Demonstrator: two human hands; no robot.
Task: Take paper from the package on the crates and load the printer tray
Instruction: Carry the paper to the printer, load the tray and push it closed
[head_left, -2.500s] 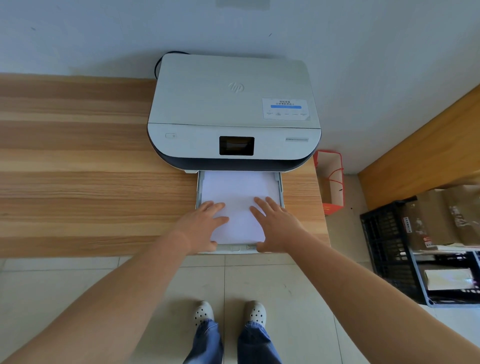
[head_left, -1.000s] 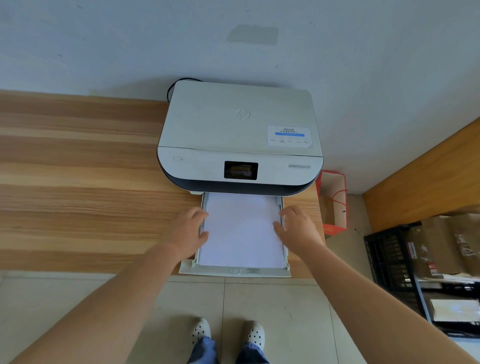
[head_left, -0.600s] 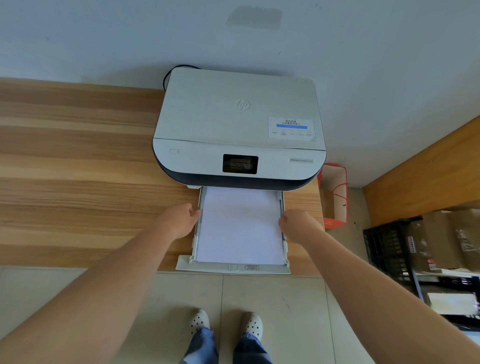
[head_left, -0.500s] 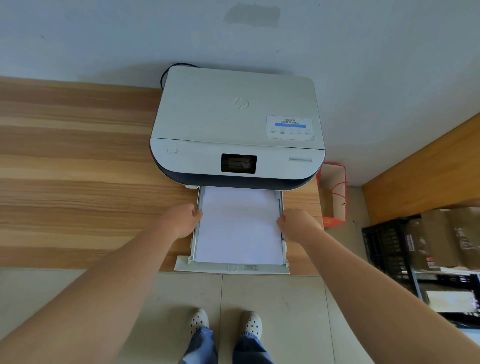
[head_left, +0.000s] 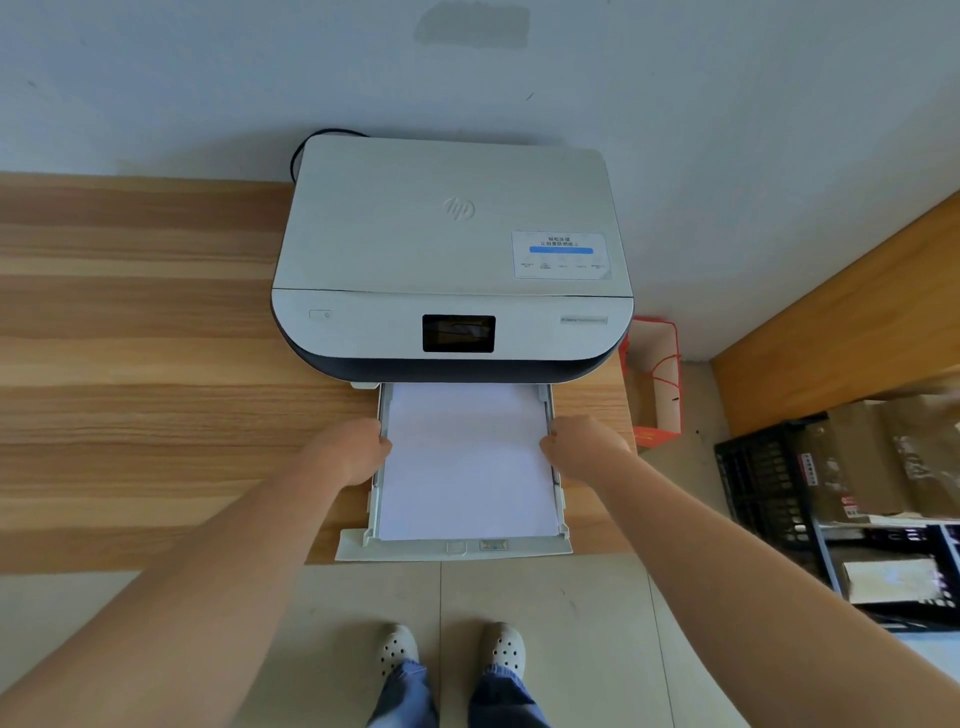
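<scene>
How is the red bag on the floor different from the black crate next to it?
The red paper bag is small, solid-sided and looks empty inside; the black crate is bigger, has lattice walls and holds brown packages. The bag stands nearer the wall. Both sit on the floor right of the desk.

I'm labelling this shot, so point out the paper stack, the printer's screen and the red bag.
paper stack (head_left: 467, 462), head view, middle of the top sheet in the tray
printer's screen (head_left: 458, 333), head view, centre of the dark display
red bag (head_left: 655, 384), head view, its pale inner wall
</scene>
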